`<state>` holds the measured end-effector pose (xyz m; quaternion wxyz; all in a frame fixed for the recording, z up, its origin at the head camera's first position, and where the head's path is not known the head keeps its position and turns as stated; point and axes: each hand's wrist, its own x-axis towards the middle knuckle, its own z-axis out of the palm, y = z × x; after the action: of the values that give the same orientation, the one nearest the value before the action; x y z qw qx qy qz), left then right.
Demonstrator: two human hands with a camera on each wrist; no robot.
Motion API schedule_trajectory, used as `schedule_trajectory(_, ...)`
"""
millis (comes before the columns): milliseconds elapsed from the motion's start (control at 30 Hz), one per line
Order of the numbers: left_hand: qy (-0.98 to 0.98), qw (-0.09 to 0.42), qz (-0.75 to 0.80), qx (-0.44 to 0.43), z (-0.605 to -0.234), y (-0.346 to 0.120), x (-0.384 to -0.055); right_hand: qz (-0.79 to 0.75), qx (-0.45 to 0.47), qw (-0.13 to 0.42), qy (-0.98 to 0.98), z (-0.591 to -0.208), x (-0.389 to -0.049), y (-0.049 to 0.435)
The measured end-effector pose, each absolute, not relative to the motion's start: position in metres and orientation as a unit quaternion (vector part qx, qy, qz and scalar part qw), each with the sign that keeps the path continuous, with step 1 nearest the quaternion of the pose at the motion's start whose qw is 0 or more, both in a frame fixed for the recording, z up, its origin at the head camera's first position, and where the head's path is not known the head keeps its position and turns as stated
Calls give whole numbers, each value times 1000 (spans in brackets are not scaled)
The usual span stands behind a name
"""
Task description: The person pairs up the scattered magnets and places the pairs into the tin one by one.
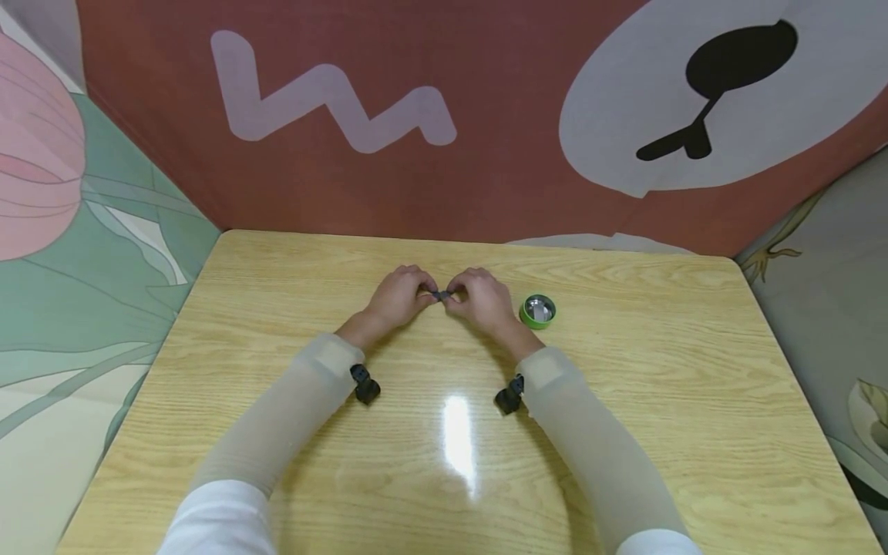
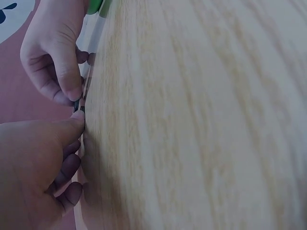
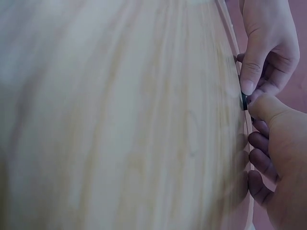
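Note:
Near the table's far side, my left hand (image 1: pixel 402 297) and right hand (image 1: pixel 483 299) meet over a small dark strip-like piece (image 1: pixel 441 295). Each hand pinches one end of it between thumb and forefinger. In the left wrist view the dark piece (image 2: pixel 76 106) shows as a thin black sliver between the two thumbs, mostly covered by fingertips. The right wrist view has the same black piece (image 3: pixel 244 101) close over the tabletop, and its exact kind cannot be told. The remaining fingers of both hands are curled in.
A small round green tin (image 1: pixel 537 311) with a shiny inside and something pale in it stands right of my right hand. The wooden table (image 1: pixel 388 478) ends at a reddish printed wall covering (image 1: pixel 486 185). Small black cameras (image 1: pixel 366 385) sit at both wrists.

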<state>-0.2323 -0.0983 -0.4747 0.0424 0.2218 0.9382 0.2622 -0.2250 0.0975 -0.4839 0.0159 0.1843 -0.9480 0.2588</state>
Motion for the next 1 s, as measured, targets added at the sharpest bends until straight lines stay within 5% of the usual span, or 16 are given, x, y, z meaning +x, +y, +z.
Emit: schedule_trajectory(1000,933,28,265,242,-480,-99,-237,297,213,6,-931,-486,-226,94)
